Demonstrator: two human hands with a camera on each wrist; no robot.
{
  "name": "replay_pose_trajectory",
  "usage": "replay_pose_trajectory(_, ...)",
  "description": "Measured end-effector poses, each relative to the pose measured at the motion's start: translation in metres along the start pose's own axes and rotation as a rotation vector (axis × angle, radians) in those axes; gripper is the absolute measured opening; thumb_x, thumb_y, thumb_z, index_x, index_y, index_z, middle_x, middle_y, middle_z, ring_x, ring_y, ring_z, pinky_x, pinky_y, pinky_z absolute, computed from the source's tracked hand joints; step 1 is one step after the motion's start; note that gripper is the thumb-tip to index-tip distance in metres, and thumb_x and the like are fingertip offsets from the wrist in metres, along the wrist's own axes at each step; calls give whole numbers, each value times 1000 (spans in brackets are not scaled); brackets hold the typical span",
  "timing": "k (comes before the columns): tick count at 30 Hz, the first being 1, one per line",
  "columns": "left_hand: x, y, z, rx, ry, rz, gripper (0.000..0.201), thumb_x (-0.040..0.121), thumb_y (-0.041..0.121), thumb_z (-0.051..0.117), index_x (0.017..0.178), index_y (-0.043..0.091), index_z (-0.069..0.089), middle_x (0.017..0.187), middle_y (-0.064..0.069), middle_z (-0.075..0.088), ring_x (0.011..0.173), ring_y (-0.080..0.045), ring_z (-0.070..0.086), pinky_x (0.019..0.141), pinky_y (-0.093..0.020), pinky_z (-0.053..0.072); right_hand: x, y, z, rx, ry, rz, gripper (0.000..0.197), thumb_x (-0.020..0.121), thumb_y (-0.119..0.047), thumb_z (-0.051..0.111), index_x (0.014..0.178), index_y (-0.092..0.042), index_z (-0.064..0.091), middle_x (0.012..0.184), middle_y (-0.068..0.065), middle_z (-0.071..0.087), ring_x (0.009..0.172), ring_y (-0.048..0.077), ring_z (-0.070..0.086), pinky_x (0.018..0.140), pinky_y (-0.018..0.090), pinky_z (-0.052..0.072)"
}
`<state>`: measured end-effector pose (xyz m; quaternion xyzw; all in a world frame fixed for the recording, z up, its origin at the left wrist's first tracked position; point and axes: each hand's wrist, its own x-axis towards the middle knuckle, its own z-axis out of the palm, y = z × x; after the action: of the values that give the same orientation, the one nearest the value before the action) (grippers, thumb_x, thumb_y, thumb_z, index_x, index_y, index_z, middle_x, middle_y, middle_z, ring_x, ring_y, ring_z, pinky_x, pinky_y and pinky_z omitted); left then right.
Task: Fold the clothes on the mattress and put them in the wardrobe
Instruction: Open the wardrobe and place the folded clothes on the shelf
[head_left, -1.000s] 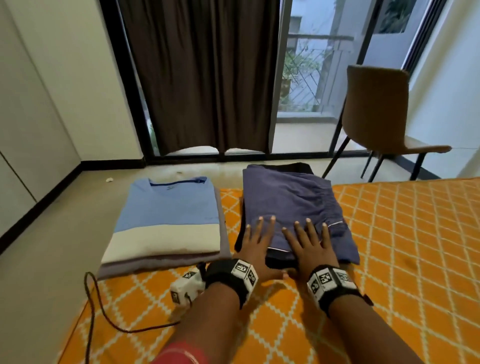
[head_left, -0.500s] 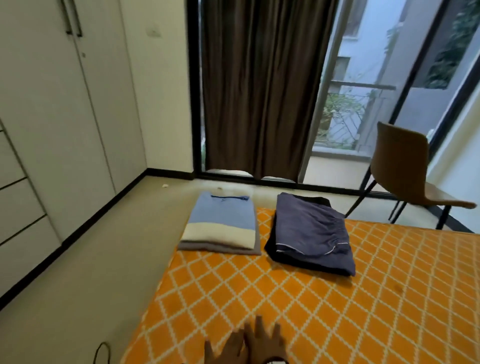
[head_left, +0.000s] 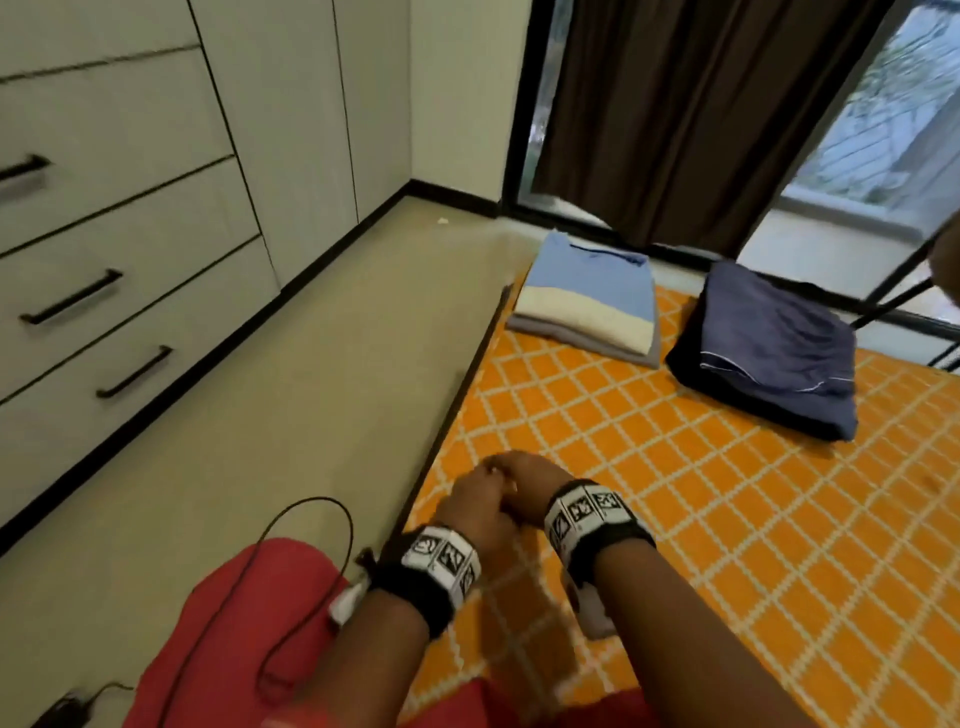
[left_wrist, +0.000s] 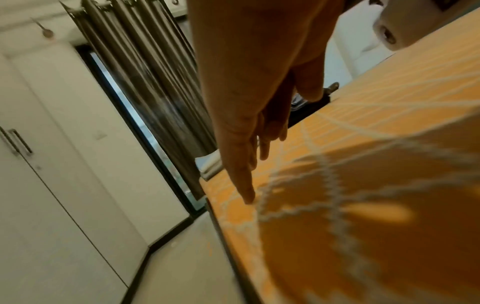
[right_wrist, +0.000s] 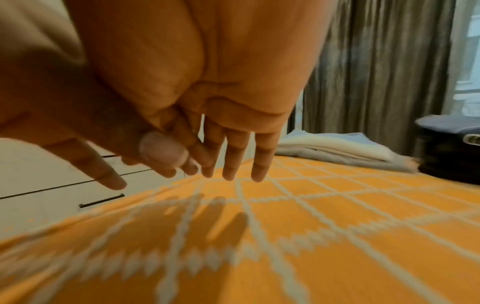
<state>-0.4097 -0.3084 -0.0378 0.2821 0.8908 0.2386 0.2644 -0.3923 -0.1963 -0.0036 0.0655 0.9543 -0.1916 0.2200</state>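
Wardrobe (head_left: 130, 218): far left, drawers closed. Left hand (head_left: 475, 506) and right hand (head_left: 524, 491): touching each other above the near edge of the orange mattress (head_left: 675, 493), fingers straight and loose, each grip empty. Light-blue folded stack (head_left: 589, 299) at the mattress's far corner; navy folded stack (head_left: 769, 345) just beside it, to the right.
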Motion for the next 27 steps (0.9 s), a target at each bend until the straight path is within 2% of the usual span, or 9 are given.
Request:
replay_pose_trajectory(5, 72, -31, -30, 138, -37, -219, 95, 85, 46, 67, 153, 14, 9, 156, -11, 16, 143, -34, 23, 111, -53, 32, 104, 0, -7, -261, 144, -121, 52, 92, -33, 55, 142, -29, 41, 151, -3, 37, 141, 26, 30, 111, 48, 29)
replay_pose_trajectory(8, 93, -69, 6, 7, -18, -164, 105, 78, 48, 73, 152, 14, 7, 154, -12, 16, 135, -32, 35, 107, -43, 39, 141, 26, 27, -207, 87, -144, 54, 88, -50, 29, 138, -32, 41, 156, -12, 24, 150, 24, -3, 117, 58, -4)
replay_pose_trajectory(10, 94, -77, 14, -22, -18, -141, 106, 77, 49, 72, 152, 14, 5, 153, -11, 13, 133, -30, 36, 105, -38, 41, 145, 34, 39, -137, 112, -173, 63, 83, -52, 11, 132, -34, 45, 155, -17, 23, 149, 20, -13, 111, 48, -24)
replay_pose_trajectory(12, 94, -73, 13, 31, -77, -161, 104, 81, 48, 70, 152, 14, 2, 155, -12, 6, 135, -30, 32, 105, -38, 41, 142, 31, 32, -90, 61, -138, 59, 85, -50, 12, 132, -34, 44, 155, -19, 20, 147, 17, -19, 107, 41, -29)
replay_pose_trajectory(17, 95, -81, -34, -24, -326, -150, 82, 98, 36, 50, 156, 20, -6, 158, -12, 13, 134, -34, 40, 107, -49, 39, 148, -5, -23, -215, -392, 26, 53, 94, -39, 48, 144, -25, 38, 159, -3, 19, 150, 29, -6, 118, 55, -2)
replay_pose_trajectory(20, 42, -79, -127, -126, -479, -69, 50, 100, 23, 49, 144, 2, 40, 141, -21, 47, 126, -35, 49, 104, -41, 38, 132, -69, -79, -121, -568, 24, 48, 89, -38, 66, 127, -9, 60, 134, 13, 56, 129, 30, 48, 107, 38, 39)
replay_pose_trajectory(21, 14, -77, -162, -191, -472, -54, 49, 97, 24, 54, 139, 0, 46, 139, -19, 50, 125, -32, 49, 103, -37, 36, 122, -89, -95, -28, -577, 45, 47, 88, -33, 70, 125, -6, 61, 129, 14, 59, 123, 29, 54, 99, 32, 42)
replay_pose_trajectory(24, -53, -109, -245, -321, -366, -103, 51, 91, 36, 58, 140, 36, 41, 137, 0, 52, 126, -18, 51, 102, -22, 36, 107, -151, -143, 109, -418, 79, 50, 89, -31, 68, 131, -7, 54, 131, 10, 57, 122, 25, 54, 97, 27, 41)
replay_pose_trajectory(27, -93, -153, -324, -501, -113, -240, 48, 90, 28, 60, 108, 71, 48, 118, 15, 56, 104, -3, 60, 94, -18, 46, 116, -209, -190, 190, -372, 59, 36, 91, -26, 66, 124, -16, 58, 125, 5, 61, 115, 19, 58, 97, 25, 44)
